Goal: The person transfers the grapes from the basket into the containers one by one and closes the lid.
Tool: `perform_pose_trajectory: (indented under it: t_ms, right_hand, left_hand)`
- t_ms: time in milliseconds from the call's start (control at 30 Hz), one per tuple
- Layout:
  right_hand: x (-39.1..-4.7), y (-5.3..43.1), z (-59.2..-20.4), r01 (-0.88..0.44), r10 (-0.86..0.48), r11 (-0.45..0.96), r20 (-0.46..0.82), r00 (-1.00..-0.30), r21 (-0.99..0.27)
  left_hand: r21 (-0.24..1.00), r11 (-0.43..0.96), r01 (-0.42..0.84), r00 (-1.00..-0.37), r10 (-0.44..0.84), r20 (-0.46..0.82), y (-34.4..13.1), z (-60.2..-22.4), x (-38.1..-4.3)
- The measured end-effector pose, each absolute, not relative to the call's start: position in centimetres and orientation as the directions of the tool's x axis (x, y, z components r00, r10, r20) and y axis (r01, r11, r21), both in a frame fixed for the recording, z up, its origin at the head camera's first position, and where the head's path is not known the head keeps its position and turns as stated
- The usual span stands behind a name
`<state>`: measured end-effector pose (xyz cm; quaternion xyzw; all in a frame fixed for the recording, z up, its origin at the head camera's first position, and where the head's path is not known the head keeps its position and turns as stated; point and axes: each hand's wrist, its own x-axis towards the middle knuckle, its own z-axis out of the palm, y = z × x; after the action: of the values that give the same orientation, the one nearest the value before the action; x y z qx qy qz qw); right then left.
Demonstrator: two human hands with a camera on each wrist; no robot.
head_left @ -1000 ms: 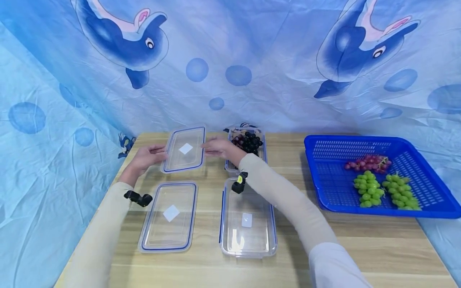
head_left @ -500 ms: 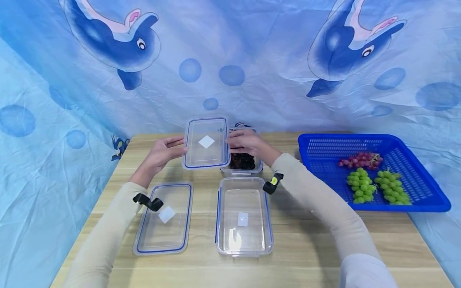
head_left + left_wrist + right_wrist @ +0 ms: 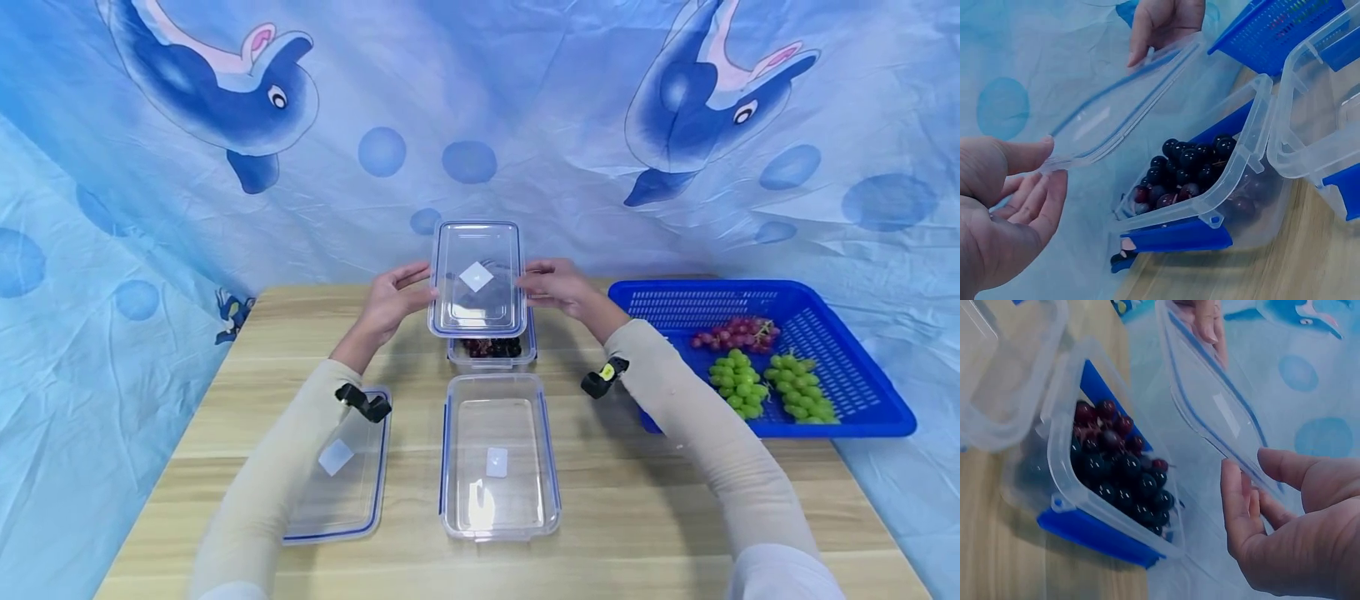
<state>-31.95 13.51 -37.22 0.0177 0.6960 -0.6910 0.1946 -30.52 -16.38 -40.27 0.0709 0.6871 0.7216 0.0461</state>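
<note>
A clear lid with a blue seal (image 3: pixel 480 308) hangs tilted above the far container. My left hand (image 3: pixel 388 302) pinches its left edge between thumb and fingers, and my right hand (image 3: pixel 564 287) pinches the right edge. Below it stands the clear far container (image 3: pixel 491 363) with blue side clips. Dark grapes (image 3: pixel 1188 165) and reddish grapes (image 3: pixel 1107 419) fill it; in the head view the lid covers most of them. Both wrist views show the lid apart from the container's rim.
A clear container (image 3: pixel 498 425) sits in front of the filled one. Left of it a second lid (image 3: pixel 352 483) lies flat, partly behind my left forearm. A blue basket (image 3: pixel 862 429) at right holds red grapes (image 3: pixel 738 335) and green grapes (image 3: pixel 801 387). A curtain (image 3: pixel 525 200) hangs behind the wooden table.
Both hands have carried the lid rightward from the table's left side and raised it over the grape-filled container. The front container, the second lid and the basket stay where they were.
</note>
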Motion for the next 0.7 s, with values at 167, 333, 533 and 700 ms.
perform_pose_trajectory:
  t_ms: [167, 333, 533, 700]
  right_hand:
    - [-32.4, 14.4, -36.8, 0.244, -0.211, 0.028, -0.244, -0.947, -0.969]
    - [-33.0, 14.8, -36.4, 0.133, -0.169, 0.022, -0.135, -0.976, -0.991]
    - [-34.1, 14.9, -36.3, 0.0, -0.131, 0.052, -0.007, -0.991, -0.999]
    - [-34.5, 14.7, -37.0, -0.089, -0.087, 0.106, 0.08, -0.993, -0.99]
  left_hand:
    - [0.995, -0.05, 0.085, -0.987, 0.136, 0.091, -15.1, -40.6, -31.5]
    - [0.991, 0.013, 0.132, -0.986, 0.105, 0.13, -14.4, -40.4, -32.6]
    - [0.969, 0.173, 0.179, -0.982, 0.094, 0.164, -14.0, -39.8, -34.1]
    - [0.939, 0.265, 0.221, -0.975, 0.089, 0.205, -13.8, -40.0, -34.7]
